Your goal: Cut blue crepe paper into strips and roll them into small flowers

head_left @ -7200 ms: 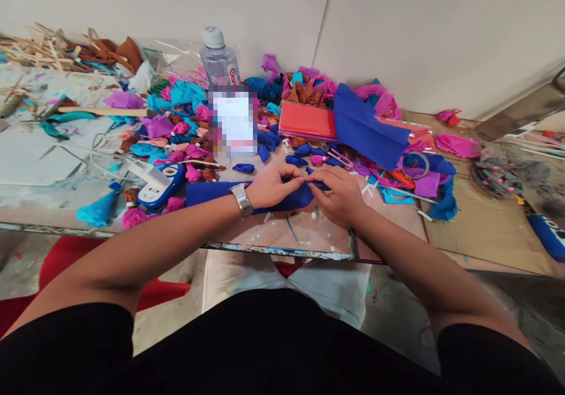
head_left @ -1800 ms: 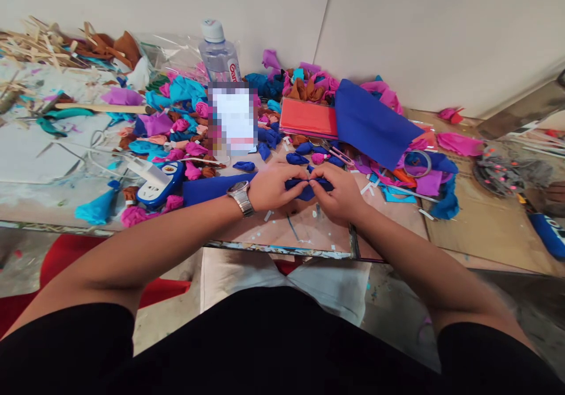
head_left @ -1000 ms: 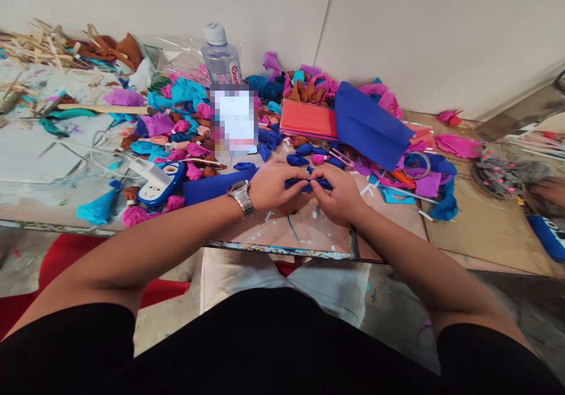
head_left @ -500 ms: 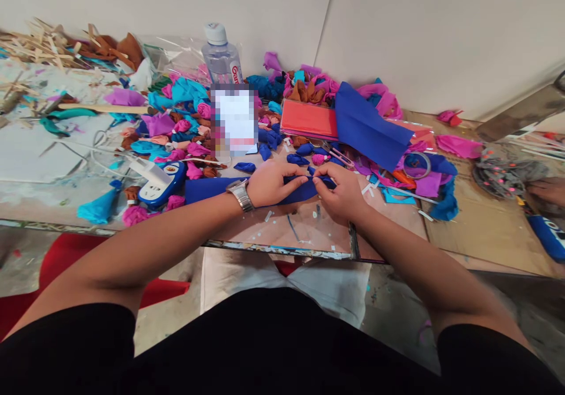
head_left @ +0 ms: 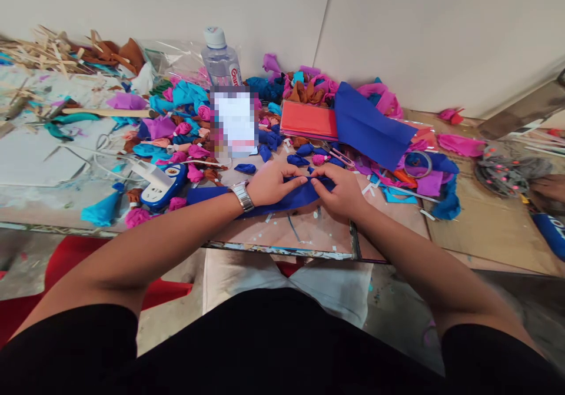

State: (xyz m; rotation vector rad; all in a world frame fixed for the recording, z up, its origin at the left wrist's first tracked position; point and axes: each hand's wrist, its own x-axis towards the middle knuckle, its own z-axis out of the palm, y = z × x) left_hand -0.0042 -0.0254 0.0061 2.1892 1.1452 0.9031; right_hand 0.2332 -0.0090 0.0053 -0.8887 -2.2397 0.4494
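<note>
A long strip of dark blue crepe paper (head_left: 289, 199) lies flat along the near edge of the table (head_left: 309, 239). My left hand (head_left: 272, 183), with a metal watch on its wrist, pinches the strip's top edge near the middle. My right hand (head_left: 341, 190) pinches the same edge just to the right, fingertips almost touching the left ones. Small rolled blue paper buds (head_left: 296, 159) lie just behind my hands.
Heaps of pink, cyan, purple and brown paper flowers (head_left: 185, 130) crowd the table behind. A water bottle (head_left: 219, 59), a red paper stack (head_left: 308, 119), a blue sheet (head_left: 368, 125), a tape roll (head_left: 417, 163), a power strip (head_left: 159, 184) and wood sticks (head_left: 39, 50) lie around. Another person's hand (head_left: 547, 188) shows at far right.
The blue strip was bunched up between my fingers a second ago; it is now spread flat again and my hands have moved slightly apart along its edge.
</note>
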